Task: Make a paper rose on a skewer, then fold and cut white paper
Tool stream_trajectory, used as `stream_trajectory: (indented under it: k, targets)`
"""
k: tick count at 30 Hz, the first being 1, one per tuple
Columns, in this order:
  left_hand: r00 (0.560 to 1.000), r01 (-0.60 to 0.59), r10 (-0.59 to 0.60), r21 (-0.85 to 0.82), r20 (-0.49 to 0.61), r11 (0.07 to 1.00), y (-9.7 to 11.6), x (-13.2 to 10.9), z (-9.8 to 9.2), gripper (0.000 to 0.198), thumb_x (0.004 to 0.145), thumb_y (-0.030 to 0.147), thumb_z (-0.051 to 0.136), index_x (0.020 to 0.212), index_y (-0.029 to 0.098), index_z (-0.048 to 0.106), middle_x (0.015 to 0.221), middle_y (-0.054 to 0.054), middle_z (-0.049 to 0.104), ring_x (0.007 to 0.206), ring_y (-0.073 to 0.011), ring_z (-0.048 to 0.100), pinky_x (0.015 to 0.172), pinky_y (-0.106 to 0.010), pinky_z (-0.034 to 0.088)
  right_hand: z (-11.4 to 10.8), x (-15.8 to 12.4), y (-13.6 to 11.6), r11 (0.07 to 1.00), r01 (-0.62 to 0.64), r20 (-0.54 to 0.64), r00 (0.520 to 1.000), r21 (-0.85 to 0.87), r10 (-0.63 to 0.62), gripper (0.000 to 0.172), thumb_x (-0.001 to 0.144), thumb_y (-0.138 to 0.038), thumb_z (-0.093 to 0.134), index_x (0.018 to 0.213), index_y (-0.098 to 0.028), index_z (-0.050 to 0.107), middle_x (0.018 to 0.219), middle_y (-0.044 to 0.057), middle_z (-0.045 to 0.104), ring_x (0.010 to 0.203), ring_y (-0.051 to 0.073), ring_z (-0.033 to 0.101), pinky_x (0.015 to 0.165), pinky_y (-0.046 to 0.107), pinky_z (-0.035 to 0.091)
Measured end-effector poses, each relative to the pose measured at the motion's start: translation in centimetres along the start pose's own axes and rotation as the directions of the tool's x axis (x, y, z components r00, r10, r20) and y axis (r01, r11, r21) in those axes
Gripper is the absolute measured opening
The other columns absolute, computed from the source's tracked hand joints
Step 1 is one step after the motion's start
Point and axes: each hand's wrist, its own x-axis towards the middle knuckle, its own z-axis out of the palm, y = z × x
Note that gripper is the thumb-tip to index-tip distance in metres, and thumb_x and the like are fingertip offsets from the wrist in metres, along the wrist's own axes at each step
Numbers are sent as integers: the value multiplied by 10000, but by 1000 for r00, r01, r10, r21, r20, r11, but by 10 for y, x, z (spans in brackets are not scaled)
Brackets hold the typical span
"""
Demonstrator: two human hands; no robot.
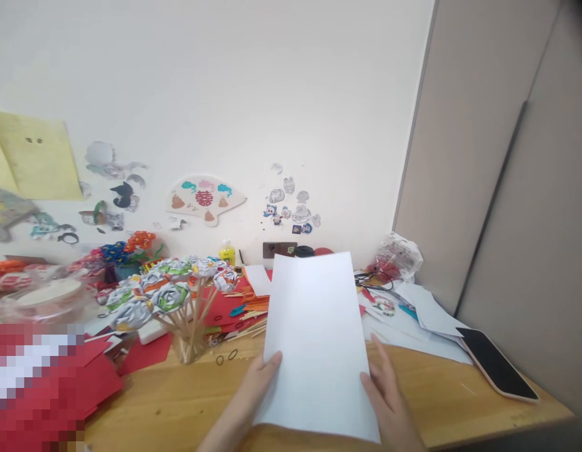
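Note:
A blank white sheet of paper (316, 339) is held upright, slightly tilted, above the front of the wooden table. My left hand (262, 380) grips its left edge, with the thumb on the front face and the other fingers hidden behind. At the right edge, my right hand (385, 389) has its thumb against the paper, and its other fingers are partly raised beside and behind the sheet.
Rolled paper flowers on sticks stand in a clear cup (188, 345) at the left, near red paper (147, 355). Orange strips and thin sticks lie behind. White papers (427, 307) and a phone (498, 364) are at the right. A yellow bottle (227, 253) stands by the wall.

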Motion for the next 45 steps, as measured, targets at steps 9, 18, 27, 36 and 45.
stream_trajectory:
  k: [9,18,27,36,45]
  targets:
    - [946,182,-233,226,224,957,-12,-15,4,413,737,403,515,989,81,574,859,-125,706,760,-249,655,691,-361,497,-47,-16,-33,686,534,427,836,-494,-344,264,795,-157,465,926,-311,636,876,50,549,798,187,552,692,314,463]
    - [985,-162,54,765,165,623,-12,-8,11,324,725,174,440,997,145,614,996,-87,671,895,-217,606,790,-299,432,-24,1,-30,830,274,477,879,-487,-10,212,842,-296,395,795,-201,578,777,48,622,748,186,567,684,290,459]
    - [420,-372,849,914,321,-161,-41,-49,38,268,806,119,389,1006,144,566,984,-122,625,950,-251,546,818,-408,411,-3,28,4,891,-36,317,928,-452,198,355,746,-343,494,1030,-157,597,1117,95,606,1051,244,529,921,371,396]
    - [582,-319,715,918,387,-237,-91,-54,61,369,791,319,439,1076,117,559,1161,-133,581,1108,-317,479,914,-500,322,30,57,23,683,171,379,910,-711,167,324,768,-198,421,1025,-123,604,1063,108,614,1011,220,543,913,349,389]
    - [800,-207,538,964,265,-167,-105,-66,44,609,707,364,557,1241,95,442,1319,-159,438,1229,-330,348,955,-551,307,34,60,32,625,176,369,909,-760,193,263,791,-204,428,991,-163,594,998,75,584,972,199,532,874,324,391]
